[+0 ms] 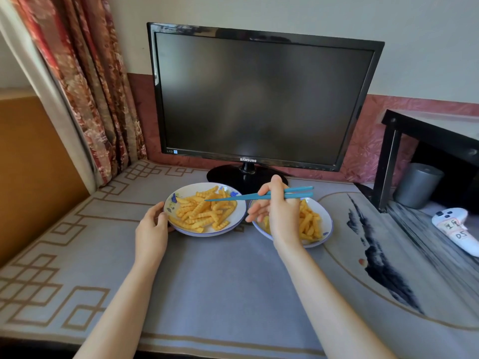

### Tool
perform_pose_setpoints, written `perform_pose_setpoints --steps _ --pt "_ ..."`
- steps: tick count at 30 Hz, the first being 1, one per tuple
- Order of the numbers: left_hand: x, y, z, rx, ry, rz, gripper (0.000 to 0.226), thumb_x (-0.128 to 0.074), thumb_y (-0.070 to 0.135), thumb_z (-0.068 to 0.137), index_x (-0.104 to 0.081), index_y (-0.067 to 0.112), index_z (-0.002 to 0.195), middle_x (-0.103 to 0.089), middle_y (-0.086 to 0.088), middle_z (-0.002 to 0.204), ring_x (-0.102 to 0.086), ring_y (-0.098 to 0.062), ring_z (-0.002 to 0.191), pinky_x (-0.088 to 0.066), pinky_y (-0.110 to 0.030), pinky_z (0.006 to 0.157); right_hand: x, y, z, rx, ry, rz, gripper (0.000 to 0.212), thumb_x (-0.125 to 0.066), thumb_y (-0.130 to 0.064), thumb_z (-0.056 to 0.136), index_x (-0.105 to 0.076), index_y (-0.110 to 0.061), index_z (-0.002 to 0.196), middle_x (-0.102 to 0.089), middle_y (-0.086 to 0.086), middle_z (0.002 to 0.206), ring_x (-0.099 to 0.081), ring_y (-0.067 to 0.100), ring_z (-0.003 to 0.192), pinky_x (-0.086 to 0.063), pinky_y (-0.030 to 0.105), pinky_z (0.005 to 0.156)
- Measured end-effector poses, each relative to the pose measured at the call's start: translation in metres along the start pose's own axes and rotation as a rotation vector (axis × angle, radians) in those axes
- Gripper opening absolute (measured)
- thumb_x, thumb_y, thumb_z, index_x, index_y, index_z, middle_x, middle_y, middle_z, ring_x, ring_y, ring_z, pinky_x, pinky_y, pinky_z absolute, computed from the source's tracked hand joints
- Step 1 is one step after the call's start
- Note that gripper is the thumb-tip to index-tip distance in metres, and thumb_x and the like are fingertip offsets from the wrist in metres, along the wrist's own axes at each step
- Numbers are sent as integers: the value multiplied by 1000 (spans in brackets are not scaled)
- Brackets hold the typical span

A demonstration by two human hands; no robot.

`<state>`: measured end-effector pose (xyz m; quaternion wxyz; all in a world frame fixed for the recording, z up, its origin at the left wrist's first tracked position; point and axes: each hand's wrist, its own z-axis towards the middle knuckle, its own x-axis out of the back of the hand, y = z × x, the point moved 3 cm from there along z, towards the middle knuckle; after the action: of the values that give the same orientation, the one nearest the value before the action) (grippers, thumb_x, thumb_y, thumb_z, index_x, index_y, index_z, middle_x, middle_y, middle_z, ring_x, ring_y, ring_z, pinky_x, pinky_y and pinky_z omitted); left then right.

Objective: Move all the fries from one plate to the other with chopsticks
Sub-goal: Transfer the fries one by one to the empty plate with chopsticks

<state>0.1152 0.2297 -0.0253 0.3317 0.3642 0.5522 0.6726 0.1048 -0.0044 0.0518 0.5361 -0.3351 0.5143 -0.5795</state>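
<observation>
Left grip (151,229) holds the rim of the left plate (239,212), which is piled with fries (202,211). Right grip (281,213), above the right plate (328,225) that also has fries, pinches teal chopsticks (233,197), tips over the left pile. Both plates sit on the grey desk (220,281) before a dark monitor (259,99).

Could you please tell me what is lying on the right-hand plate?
Crinkle-cut fries lie on the right plate. The right hand, holding the chopsticks, covers the plate's left part, so how many fries lie there cannot be seen.
</observation>
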Motion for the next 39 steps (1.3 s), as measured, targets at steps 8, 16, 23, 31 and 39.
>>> perform_pose_setpoints --steps 8,16,23,31,39 --pt "1 -1 1 0 -9 14 38 -37 10 100 -51 8 136 -62 -9 122 -65 -20 91 -48 -28 81 67 -24 -4 111 114 -148 40 -39 -30 103 -51 -8 72 -55 11 43 -52 24 34 -30 22 36" --pt "0 -1 0 -12 -3 35 39 -37 9 99 -52 8 135 -62 -8 120 -63 -16 85 -46 -28 81 97 -26 -11 108 125 -231 41 -40 -27 103 -51 -10 67 -53 13 40 -51 23 32 -28 19 33" --pt "0 -3 2 -9 -4 33 39 -38 9 99 -52 9 135 -62 -10 124 -64 -20 89 -46 -28 81 93 -19 -12 63 110 -256 42 -40 -30 103 -53 -8 68 -55 15 42 -55 27 36 -31 20 36" --pt "0 -5 5 -10 -9 20 39 -39 10 99 -52 8 136 -62 -11 124 -64 -14 84 -50 -33 85 92 -22 -14 95 201 -171 43 -37 -30 104 -49 -9 68 -54 13 40 -53 26 33 -32 20 35" --pt "0 -4 3 -5 -4 14 38 -38 9 100 -52 8 135 -62 -10 124 -65 -18 89 -51 -32 84 65 -23 -12 106 207 -81 46 -35 -32 104 -50 -8 68 -55 16 43 -54 25 35 -32 22 37"
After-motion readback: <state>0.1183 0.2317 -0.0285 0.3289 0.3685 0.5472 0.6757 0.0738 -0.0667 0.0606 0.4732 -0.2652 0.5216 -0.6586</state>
